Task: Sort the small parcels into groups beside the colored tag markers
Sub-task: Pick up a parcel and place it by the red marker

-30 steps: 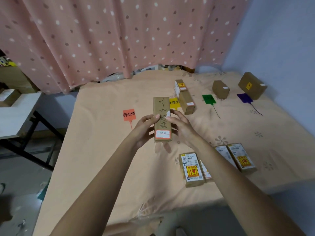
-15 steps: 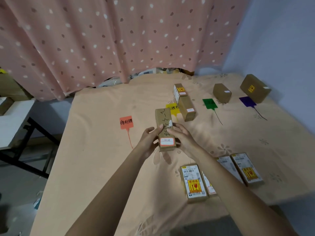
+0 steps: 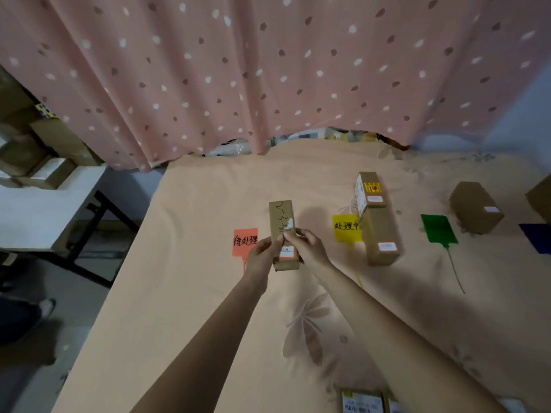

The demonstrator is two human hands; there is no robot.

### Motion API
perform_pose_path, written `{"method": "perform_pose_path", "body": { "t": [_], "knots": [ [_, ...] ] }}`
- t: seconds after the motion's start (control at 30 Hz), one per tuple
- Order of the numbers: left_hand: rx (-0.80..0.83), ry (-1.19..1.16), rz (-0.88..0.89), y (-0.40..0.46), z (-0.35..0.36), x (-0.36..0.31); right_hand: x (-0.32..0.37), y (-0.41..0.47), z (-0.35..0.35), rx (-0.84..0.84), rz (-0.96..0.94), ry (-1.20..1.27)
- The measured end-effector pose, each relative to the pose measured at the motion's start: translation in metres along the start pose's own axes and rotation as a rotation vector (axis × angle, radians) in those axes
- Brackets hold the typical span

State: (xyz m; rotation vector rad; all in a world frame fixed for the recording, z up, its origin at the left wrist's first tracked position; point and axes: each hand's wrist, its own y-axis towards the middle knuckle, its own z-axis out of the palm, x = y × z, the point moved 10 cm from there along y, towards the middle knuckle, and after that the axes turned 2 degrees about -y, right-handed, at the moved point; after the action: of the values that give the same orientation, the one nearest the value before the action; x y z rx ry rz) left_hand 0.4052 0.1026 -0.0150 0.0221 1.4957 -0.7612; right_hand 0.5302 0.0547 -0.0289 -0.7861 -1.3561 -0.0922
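Note:
A long brown parcel [image 3: 282, 222] with black scribble and an orange-edged label is held between both hands, just right of the orange tag [image 3: 245, 242]. My left hand [image 3: 263, 255] grips its left side and my right hand [image 3: 307, 248] grips its right side. Two brown parcels [image 3: 377, 222] lie beside the yellow tag [image 3: 346, 227]. A squat brown parcel [image 3: 475, 207] sits behind the green tag [image 3: 438, 228]. A purple tag [image 3: 538, 236] and another parcel [image 3: 541, 198] show at the right edge.
Several labelled parcels [image 3: 362, 402] lie at the near edge of the peach-covered table [image 3: 190, 293]. A dotted pink curtain [image 3: 268, 70] hangs behind. A white side table [image 3: 38, 210] with boxes stands at the left, over open floor.
Both hands have carried the long parcel forward and left, from near the yellow tag to beside the orange tag. The camera has moved closer, so the near parcels have slid to the bottom edge.

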Motion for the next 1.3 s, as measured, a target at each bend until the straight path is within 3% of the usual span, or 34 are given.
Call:
{"method": "perform_pose_path", "body": {
  "t": [0.4,0.67,0.93,1.3],
  "knots": [
    [-0.089,0.075,-0.096,0.145,-0.055,0.022,-0.024,0.133,0.048,-0.076,0.065,-0.181],
    [-0.122,0.106,-0.122,0.182,-0.06,0.031,-0.039,0.168,0.054,-0.11,0.097,-0.202],
    [-0.175,0.123,-0.125,0.164,-0.068,0.015,-0.024,0.138,0.044,-0.086,0.137,-0.229],
    [-0.233,0.171,0.021,0.046,-0.039,-0.034,0.017,0.035,-0.009,-0.065,0.008,-0.293]
  ]
}}
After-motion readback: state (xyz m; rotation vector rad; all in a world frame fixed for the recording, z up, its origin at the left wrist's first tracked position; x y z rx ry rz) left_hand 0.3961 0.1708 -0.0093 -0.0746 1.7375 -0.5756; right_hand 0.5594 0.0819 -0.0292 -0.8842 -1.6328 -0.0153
